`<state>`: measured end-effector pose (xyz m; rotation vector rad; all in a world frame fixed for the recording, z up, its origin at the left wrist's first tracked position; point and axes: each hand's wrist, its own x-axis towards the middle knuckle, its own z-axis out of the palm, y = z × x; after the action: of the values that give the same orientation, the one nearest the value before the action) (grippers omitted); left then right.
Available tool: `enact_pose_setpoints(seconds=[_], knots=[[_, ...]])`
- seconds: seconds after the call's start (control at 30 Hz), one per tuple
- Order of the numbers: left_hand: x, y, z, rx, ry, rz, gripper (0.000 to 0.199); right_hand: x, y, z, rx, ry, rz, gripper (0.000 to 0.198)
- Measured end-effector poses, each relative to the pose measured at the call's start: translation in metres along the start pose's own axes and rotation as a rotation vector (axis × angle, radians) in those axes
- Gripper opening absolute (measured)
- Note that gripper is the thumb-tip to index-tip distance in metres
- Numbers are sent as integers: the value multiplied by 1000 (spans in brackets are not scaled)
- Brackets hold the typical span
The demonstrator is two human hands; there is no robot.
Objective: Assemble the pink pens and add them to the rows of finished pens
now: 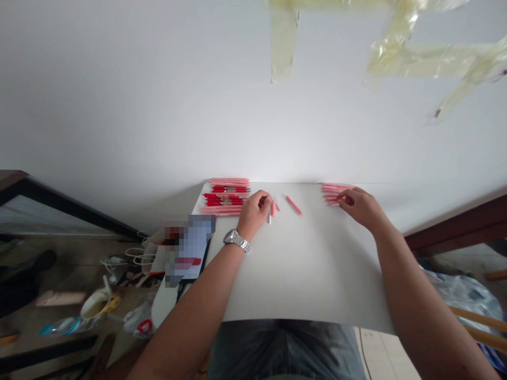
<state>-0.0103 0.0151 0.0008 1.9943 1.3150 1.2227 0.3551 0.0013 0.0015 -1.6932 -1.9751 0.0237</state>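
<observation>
My left hand (255, 212), with a steel watch on the wrist, is closed in a pinch over the table. Right by its fingertips are a slim whitish tube (270, 217) and a short pink pen piece (273, 208); what the fingers hold is hidden. A pink barrel-like piece (293, 205) lies slanted a little further right. My right hand (358, 207) pinches the near end of a pink pen at the row of pink pens (335, 188) along the wall. Left of my left hand lie red pens (225, 201) between stacks of pink pens (229, 182).
The white table (304, 274) backs onto a white wall (178, 105) with yellowed tape (283, 47). A blurred-out phone or tablet (194, 248) rests at the left edge. Beyond it are a cup (95, 304), a plastic bottle (67, 326) and cables. A plastic bag (471, 301) sits at right.
</observation>
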Motion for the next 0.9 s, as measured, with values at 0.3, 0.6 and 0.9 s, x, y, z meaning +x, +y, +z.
enact_pose_setpoints(seconds=[0.3, 0.6, 0.9], knots=[[0, 2, -1, -21, -6, -9, 15, 3, 5, 8, 40, 33, -12, 23], [0, 3, -2, -16, -8, 1, 15, 3, 1, 8, 33, 46, -24, 24], [0, 4, -2, -8, -2, -3, 14, 3, -18, 6, 21, 45, -22, 21]])
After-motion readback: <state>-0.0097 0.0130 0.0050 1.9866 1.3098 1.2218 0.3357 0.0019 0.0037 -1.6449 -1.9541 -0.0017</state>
